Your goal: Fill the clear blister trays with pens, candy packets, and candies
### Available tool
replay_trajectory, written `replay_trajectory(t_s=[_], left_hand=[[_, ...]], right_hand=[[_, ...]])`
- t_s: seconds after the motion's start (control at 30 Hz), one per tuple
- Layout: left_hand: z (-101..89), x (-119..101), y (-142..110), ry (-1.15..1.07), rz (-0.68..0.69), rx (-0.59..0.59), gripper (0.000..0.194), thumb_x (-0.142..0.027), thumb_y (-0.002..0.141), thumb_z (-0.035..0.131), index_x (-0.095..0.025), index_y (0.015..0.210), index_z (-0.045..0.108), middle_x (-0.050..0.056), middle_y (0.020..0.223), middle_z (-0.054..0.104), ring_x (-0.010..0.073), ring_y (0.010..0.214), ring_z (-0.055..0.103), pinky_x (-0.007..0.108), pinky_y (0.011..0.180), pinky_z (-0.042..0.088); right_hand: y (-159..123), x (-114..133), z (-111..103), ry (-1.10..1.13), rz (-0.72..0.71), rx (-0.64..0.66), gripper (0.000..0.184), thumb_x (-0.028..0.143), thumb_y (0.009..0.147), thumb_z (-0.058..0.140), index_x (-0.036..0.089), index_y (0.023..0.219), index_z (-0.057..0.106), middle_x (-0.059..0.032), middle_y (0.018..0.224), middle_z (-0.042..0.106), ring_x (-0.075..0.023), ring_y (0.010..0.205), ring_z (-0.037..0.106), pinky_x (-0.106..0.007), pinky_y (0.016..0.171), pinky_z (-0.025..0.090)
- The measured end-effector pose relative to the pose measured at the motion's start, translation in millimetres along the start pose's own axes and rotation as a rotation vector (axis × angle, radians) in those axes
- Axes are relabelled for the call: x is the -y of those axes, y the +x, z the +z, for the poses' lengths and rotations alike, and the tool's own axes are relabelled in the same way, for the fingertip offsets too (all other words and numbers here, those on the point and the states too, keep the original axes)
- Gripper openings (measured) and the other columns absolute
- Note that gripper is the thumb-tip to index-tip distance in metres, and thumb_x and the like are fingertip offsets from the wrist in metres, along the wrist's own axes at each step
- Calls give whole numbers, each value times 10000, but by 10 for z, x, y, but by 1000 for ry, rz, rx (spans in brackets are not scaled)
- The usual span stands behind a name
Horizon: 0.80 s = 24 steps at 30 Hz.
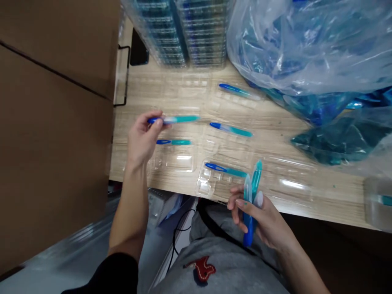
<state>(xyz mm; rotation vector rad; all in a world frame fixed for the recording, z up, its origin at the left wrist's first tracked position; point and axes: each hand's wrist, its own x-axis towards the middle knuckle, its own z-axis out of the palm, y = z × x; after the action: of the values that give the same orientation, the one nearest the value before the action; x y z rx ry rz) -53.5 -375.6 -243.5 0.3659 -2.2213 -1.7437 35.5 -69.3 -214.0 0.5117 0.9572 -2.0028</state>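
Note:
My left hand pinches a slim pen-shaped tool by its blue end, its teal end pointing right, above a clear plastic blister tray. Below it in that tray lies a similar tool with a slotted blue end. Several more lie in trays to the right, among them a tool in the middle, another farther back and one near the front edge. My right hand is closed round a bunch of these blue-and-teal tools, held upright near the table edge.
Stacks of filled clear trays stand at the back. A large plastic bag of blue and teal pieces fills the back right. A dark phone lies at the back left, near brown cardboard boxes. A translucent container sits at right.

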Motion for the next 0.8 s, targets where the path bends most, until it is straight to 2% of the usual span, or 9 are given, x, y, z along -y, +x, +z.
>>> replay_trajectory(t_s=[0.1, 0.17, 0.33, 0.43, 0.53, 0.6, 0.63, 0.7, 0.8], left_hand=[[-56, 254, 525, 205, 68, -5, 228, -457, 805, 691, -247, 879, 642, 15, 916, 678, 165, 834, 650, 350, 851, 530], [-41, 333, 740, 418, 99, 65, 108, -348, 843, 648, -241, 840, 658, 5, 870, 671, 177, 855, 621, 374, 868, 488], [23, 199, 822, 682, 147, 164, 26, -220, 852, 689, -206, 833, 679, -47, 945, 607, 176, 1129, 450, 433, 1104, 233], [111, 59, 628, 716, 173, 172, 75, -255, 923, 643, -196, 885, 670, -57, 1065, 553, 182, 1236, 371, 427, 1125, 180], [297, -97, 229, 559, 207, 176, 135, -321, 946, 599, -221, 973, 686, -31, 1061, 610, 186, 1153, 500, 407, 1071, 316], [431, -253, -121, 356, 133, 326, 218, -398, 934, 592, -236, 1044, 688, -11, 1013, 673, 171, 965, 609, 369, 916, 458], [486, -349, -302, 248, 61, 445, 248, -422, 925, 601, -241, 1072, 687, -4, 996, 696, 163, 883, 635, 351, 847, 496], [556, -554, -637, 160, -20, 553, 227, -399, 942, 588, -237, 1063, 691, -1, 953, 713, 143, 815, 650, 306, 780, 521], [574, -793, -1028, 174, 8, 433, 157, -314, 980, 543, -238, 984, 679, -18, 910, 703, 108, 829, 648, 237, 776, 517]], right_hand=[[16, 27, 25, -12, -3, -30, 357, 330, 722, 853, 168, 956, 639, -16, 730, 666, -111, 532, 593, -161, 376, 416], [22, 28, 36, -11, 1, -20, 364, 337, 724, 850, 172, 963, 631, -13, 733, 662, -112, 536, 594, -162, 378, 414], [40, -7, 30, 13, 9, 21, 355, 344, 749, 834, 168, 971, 620, -5, 728, 660, -93, 518, 579, -158, 386, 413], [45, -24, 49, 79, -3, 29, 385, 331, 756, 833, 180, 1026, 603, 11, 727, 668, -89, 532, 593, -154, 409, 444], [40, -24, 106, 147, -11, 95, 407, 280, 748, 838, 197, 1056, 586, 28, 751, 681, -88, 562, 622, -171, 473, 516], [38, -15, 155, 173, -4, 160, 376, 264, 757, 828, 195, 1048, 600, 33, 771, 687, -91, 589, 645, -194, 533, 562], [39, -9, 180, 188, -6, 175, 359, 270, 764, 822, 194, 1044, 611, 33, 783, 690, -92, 608, 657, -209, 573, 583], [46, 6, 225, 225, -34, 163, 338, 291, 769, 819, 195, 1035, 634, 27, 822, 707, -101, 671, 689, -245, 682, 611], [67, 33, 273, 274, -94, 98, 293, 296, 772, 816, 209, 1005, 662, 2, 956, 742, -144, 866, 730, -327, 902, 588]])
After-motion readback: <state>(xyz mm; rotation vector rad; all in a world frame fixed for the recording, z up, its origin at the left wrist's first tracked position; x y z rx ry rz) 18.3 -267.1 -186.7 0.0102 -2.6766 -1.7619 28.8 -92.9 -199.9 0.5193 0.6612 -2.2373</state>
